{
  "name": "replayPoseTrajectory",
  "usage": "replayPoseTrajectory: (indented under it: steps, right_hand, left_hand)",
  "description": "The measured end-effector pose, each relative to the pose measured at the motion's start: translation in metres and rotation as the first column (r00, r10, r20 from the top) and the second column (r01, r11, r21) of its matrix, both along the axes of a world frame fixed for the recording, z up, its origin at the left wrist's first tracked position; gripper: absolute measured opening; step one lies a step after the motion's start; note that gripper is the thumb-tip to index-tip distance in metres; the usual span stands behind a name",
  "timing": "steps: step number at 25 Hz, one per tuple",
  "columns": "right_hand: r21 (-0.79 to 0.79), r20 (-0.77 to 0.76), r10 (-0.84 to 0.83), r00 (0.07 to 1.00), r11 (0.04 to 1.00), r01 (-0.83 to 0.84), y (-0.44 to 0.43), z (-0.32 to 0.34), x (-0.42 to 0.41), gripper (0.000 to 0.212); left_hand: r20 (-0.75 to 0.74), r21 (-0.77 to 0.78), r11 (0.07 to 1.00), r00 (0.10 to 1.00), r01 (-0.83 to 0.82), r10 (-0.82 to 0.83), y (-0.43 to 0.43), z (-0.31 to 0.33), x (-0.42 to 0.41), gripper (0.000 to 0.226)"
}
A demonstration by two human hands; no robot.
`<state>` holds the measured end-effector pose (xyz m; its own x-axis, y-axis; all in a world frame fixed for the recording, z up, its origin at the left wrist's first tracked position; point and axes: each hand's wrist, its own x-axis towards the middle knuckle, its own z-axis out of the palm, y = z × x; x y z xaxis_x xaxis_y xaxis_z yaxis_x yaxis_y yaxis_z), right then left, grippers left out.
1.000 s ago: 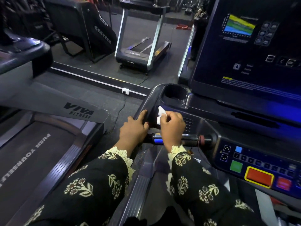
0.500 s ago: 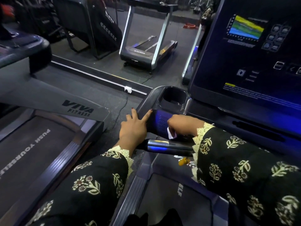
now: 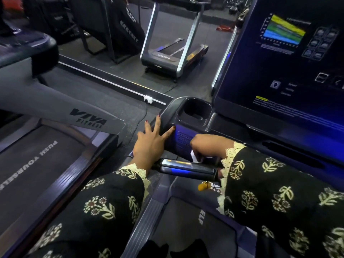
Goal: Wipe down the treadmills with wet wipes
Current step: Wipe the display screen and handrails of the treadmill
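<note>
Black sleeves [image 3: 104, 205] printed with cream flowers and edged in cream lace are pictured with a white wipe [image 3: 195, 156] and a black, blue-tinted console [image 3: 183, 141].

Position: a single wide-angle view is taken from the person's head, above and behind the hands.
Direction: forward and down, across the treadmill console [image 3: 193, 110] towards the gym floor [image 3: 115, 71].
Nearness: the left hand [image 3: 150, 142] and right hand [image 3: 206, 144] are seen close up; a distant treadmill [image 3: 173, 51] is seen small.

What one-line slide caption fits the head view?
Right hand holds a white wet wipe below the speaker grille of the treadmill console; left hand rests on its edge beside the cup holder.
</note>
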<state>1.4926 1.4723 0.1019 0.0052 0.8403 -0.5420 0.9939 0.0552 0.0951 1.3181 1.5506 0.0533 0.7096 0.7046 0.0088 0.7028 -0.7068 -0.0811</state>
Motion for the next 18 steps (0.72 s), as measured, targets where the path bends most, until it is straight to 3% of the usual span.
replayPoseTrajectory:
  steps: [4,6,8,12,15,18]
  right_hand:
    - [0.324,0.039,0.161,0.986,0.932,-0.165,0.013,0.0,-0.007,0.019]
    - [0.463,-0.065,0.189,0.98,0.875,-0.138,0.018,-0.003,-0.009,0.027]
    - [0.441,-0.219,0.13,0.967,0.897,-0.02,0.007,-0.004,0.003,0.025]
    - [0.314,-0.055,0.064,0.996,0.948,-0.044,-0.021,0.004,0.048,0.021]
    - [0.45,0.02,0.121,0.992,0.885,-0.118,-0.007,0.008,0.041,0.022]
    - [0.533,-0.04,0.15,0.988,0.839,-0.106,0.006,0.011,0.022,0.027]
  left_hand:
    - [-0.066,0.056,0.998,0.997,0.029,-0.025,-0.003,-0.001,0.002,0.067]
    - [-0.085,0.058,0.998,0.996,0.026,-0.021,-0.003,-0.002,0.002,0.067]
    - [-0.092,0.059,0.998,0.995,0.031,-0.025,-0.002,-0.001,0.001,0.068]
    - [-0.085,0.056,0.997,0.996,0.047,-0.042,-0.001,-0.002,0.002,0.068]
    - [-0.093,0.056,0.997,0.995,0.044,-0.039,-0.002,-0.001,0.002,0.069]
    - [-0.095,0.048,0.998,0.995,0.04,-0.035,-0.002,0.0,0.002,0.069]
